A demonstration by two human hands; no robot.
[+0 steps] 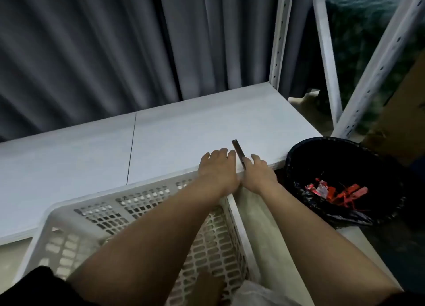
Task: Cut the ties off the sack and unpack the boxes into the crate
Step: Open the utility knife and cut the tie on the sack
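A grey pleated curtain [92,48] hangs behind the far edge of a white shelf board [161,140], which runs from the left edge of the view to a right corner by a white perforated upright [279,36]. A thin dark seam crosses the board from far edge to near edge, left of its middle.

Below the board's near edge stands a pale perforated plastic crate [138,204]; its far rim lies just beside that edge, and both forearms reach over it. What lies on the crate's floor is hard to tell.

The left hand [217,167] rests palm down on the near edge of the board, toward its right end, fingers straight and slightly spread, holding nothing. Just beside it, touching at the wrist, the right hand [258,173] lies on the same edge. Its fingers are curled around the lower end of a slim dark cutter [238,150], whose free end points away across the board, tilted a little to the left and lying low over the surface.

At the bottom edge, between the forearms, a bit of pale, crumpled material [257,292] shows; I cannot tell whether it is the sack.

Right of the board's near right corner stands a bin lined with a black bag [345,181], holding red tie scraps [338,192]. Beyond it rise slanted white frame bars [377,59].
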